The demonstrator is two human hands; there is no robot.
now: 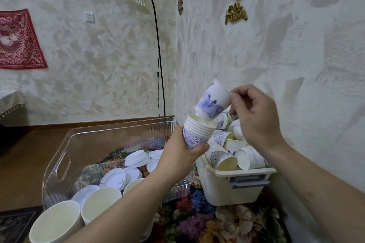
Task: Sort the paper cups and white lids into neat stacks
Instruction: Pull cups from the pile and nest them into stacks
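Observation:
My left hand (180, 154) grips a stack of nested paper cups (195, 132) with blue patterns, held up over the gap between two bins. My right hand (254, 118) pinches a single blue-flowered paper cup (213, 100) by its rim, tilted, its base just above the mouth of the stack. A cream bin (233, 185) on the right holds several loose paper cups (225, 156) lying on their sides. A clear plastic bin (94, 138) on the left holds several white lids (136, 158) and tall stacks of cups (100, 203).
Both bins stand on a floral cloth (207, 219) against a textured wall. A black floor lamp (158, 49) stands behind the clear bin. Brown floor lies to the left, with a dark mat (15, 225) at the lower left corner.

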